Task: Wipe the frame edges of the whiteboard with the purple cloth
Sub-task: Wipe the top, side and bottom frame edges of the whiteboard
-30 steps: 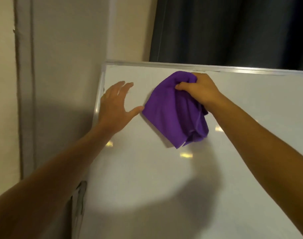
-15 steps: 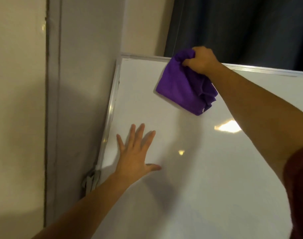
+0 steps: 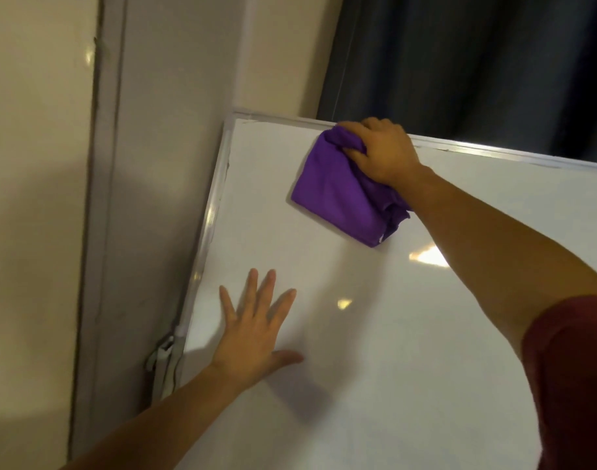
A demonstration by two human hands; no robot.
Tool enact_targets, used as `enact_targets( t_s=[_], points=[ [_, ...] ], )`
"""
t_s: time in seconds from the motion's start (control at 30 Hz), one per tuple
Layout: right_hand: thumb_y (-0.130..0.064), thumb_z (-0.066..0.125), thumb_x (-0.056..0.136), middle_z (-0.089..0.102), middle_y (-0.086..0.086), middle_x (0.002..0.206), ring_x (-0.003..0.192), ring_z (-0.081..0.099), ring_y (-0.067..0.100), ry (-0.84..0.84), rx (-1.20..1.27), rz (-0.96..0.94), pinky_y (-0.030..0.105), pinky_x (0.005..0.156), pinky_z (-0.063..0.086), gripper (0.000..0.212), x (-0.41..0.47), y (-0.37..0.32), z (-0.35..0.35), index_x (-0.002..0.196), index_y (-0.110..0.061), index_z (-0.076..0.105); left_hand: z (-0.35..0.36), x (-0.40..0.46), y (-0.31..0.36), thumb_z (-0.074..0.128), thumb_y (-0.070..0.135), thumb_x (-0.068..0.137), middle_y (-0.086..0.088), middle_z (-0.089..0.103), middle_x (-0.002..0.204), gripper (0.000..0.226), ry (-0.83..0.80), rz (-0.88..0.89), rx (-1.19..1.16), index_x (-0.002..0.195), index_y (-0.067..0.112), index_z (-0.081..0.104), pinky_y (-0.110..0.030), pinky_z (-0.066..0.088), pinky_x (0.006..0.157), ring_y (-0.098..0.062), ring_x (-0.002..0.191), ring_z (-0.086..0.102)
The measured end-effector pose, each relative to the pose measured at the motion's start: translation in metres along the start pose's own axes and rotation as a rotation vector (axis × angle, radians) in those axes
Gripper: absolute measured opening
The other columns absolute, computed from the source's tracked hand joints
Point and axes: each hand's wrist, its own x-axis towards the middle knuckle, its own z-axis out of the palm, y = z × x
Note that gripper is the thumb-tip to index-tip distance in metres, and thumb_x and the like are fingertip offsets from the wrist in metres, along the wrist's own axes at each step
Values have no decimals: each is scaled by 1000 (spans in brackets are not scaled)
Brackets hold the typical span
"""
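A white whiteboard [image 3: 375, 351] with a silver metal frame [image 3: 211, 215] fills the lower right of the head view. My right hand [image 3: 382, 152] grips a bunched purple cloth [image 3: 338, 195] at the top frame edge [image 3: 494, 153], near the upper left corner. Most of the cloth hangs down over the board face. My left hand [image 3: 256, 330] lies flat on the board with fingers spread, close to the left frame edge.
A beige wall [image 3: 36, 198] with a grey vertical trim [image 3: 103, 198] stands just left of the board. A dark curtain [image 3: 477, 62] hangs behind the top edge. A grey bracket [image 3: 163, 357] sits at the left frame edge, below my left hand.
My right hand carried the cloth from the board face up to the top frame edge. My left hand dropped lower on the board and now lies flat.
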Motion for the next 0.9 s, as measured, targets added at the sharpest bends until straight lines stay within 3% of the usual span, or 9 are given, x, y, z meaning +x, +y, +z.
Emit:
enact_targets(
  t_s=[0.07,0.17,0.43,0.57,0.77,0.9],
  points=[
    [-53,40,100,57,11,135,118,52,35,-7,-38,-4,46,101,39,51,-3,-1,2,146,-31,44,-1,-1,-3,50,100,67,-23,32,168,121,11,18,22,159,20,41,-84,37,103,-51,152,30],
    [-54,39,101,53,8,141,124,50,34,-27,-65,-8,48,105,36,51,-5,0,4,147,-33,42,4,-6,-8,40,101,70,-22,27,170,121,-5,44,39,160,21,41,-84,36,104,-51,154,25],
    [-55,39,101,38,-1,157,126,47,36,-67,-92,-96,50,107,35,50,-7,4,-5,149,-41,38,20,-10,-9,29,101,74,-18,-3,176,119,-40,69,-32,167,29,9,-86,9,115,-46,159,-14],
    [-53,40,101,34,1,159,127,45,37,-43,-114,-117,50,108,33,50,-18,-1,-12,150,-41,37,23,-11,-8,25,102,75,-13,-33,171,119,-89,65,-51,165,33,-14,-84,-8,115,-44,155,-33],
    [-57,36,101,35,3,159,126,46,40,-24,-154,-109,50,108,33,52,-20,-16,-33,150,-40,37,14,-17,-11,30,101,75,-12,-37,169,121,-89,56,-61,163,32,-20,-83,-7,116,-42,155,-35],
    [-55,38,100,39,2,157,129,46,36,24,-118,-79,49,110,31,53,-23,-23,-45,150,-37,39,10,-19,-13,23,101,75,-13,-34,170,119,-62,57,-61,162,33,-21,-83,-5,117,-43,156,-32]
  ],
)
